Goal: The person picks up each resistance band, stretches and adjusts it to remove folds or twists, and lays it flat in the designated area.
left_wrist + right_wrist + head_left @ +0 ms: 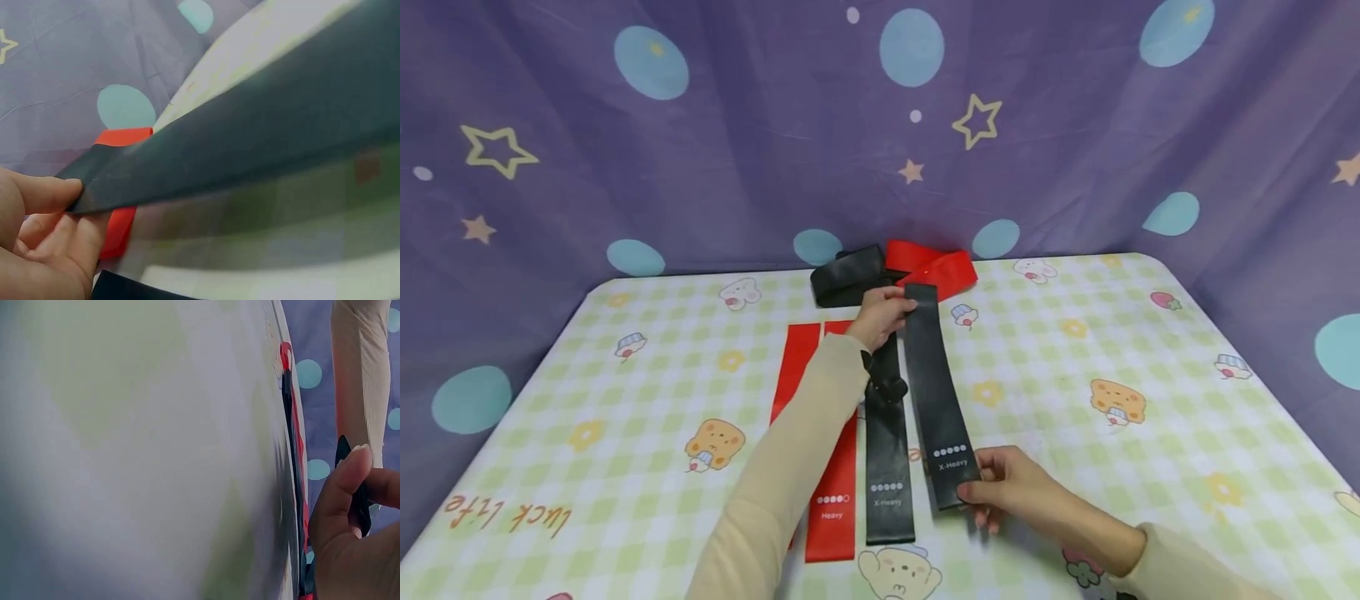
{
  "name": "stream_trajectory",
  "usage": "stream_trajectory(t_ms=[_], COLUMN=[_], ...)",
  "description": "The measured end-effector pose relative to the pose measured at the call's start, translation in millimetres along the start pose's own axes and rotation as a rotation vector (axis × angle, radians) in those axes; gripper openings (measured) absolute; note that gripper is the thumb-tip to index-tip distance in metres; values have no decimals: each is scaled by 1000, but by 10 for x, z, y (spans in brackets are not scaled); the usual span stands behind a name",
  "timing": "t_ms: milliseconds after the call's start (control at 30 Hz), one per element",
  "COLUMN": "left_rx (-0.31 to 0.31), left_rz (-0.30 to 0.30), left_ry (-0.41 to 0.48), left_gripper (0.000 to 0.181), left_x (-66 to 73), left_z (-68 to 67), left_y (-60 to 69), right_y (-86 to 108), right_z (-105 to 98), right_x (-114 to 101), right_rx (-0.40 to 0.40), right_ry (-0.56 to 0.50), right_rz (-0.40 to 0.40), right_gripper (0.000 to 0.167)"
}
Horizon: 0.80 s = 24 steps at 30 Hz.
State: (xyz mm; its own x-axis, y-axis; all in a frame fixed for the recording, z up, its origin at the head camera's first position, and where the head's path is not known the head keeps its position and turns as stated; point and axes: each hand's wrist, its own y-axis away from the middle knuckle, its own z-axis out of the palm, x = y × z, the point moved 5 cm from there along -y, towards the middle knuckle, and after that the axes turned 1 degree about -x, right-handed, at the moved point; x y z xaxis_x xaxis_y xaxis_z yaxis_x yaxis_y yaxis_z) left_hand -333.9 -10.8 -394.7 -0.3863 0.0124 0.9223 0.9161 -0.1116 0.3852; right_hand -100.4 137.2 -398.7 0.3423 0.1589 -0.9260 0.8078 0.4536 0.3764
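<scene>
A black band marked X-Heavy [934, 392] is held stretched out at both ends, raised over the cloth. My left hand [882, 317] pinches its far end between thumb and fingers, as the left wrist view also shows with the hand [50, 231] on the band [206, 156]. At the near end, my right hand [1011, 483] grips the edge; in the right wrist view the hand [353, 531] pinches the band's end [360, 503]. Left of it, another black X-Heavy band [887, 458] lies flat beside a red Heavy band [833, 500] and a second red band [797, 358], partly under my left sleeve.
Behind the flat bands lie a looped black band [850, 279] and a folded red band [943, 271], near the table's back edge. A patterned, checked cloth [1045, 375] covers the table. A purple curtain [1052, 150] with stars and dots hangs behind.
</scene>
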Motion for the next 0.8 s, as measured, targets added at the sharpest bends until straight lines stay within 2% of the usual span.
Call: stream_trajectory(t_ms=[167,367,600,800], left_rx=[16,30,50,55], left_rz=[-8,41,88,117], left_ry=[-109,-243,-322,-394], left_gripper=[41,35,29,29], left_x=[-46,-95,-86,-75], left_z=[-5,17,27,42], left_y=[21,71,101,105], right_y=[55,82,86,108], right_z=[0,23,50,59], right_x=[56,108,130,152], right_rx=[-4,-35,-44,-66], right_ry=[3,25,71,68], right_rz=[26,65,97,131], right_gripper=[18,17,19,19])
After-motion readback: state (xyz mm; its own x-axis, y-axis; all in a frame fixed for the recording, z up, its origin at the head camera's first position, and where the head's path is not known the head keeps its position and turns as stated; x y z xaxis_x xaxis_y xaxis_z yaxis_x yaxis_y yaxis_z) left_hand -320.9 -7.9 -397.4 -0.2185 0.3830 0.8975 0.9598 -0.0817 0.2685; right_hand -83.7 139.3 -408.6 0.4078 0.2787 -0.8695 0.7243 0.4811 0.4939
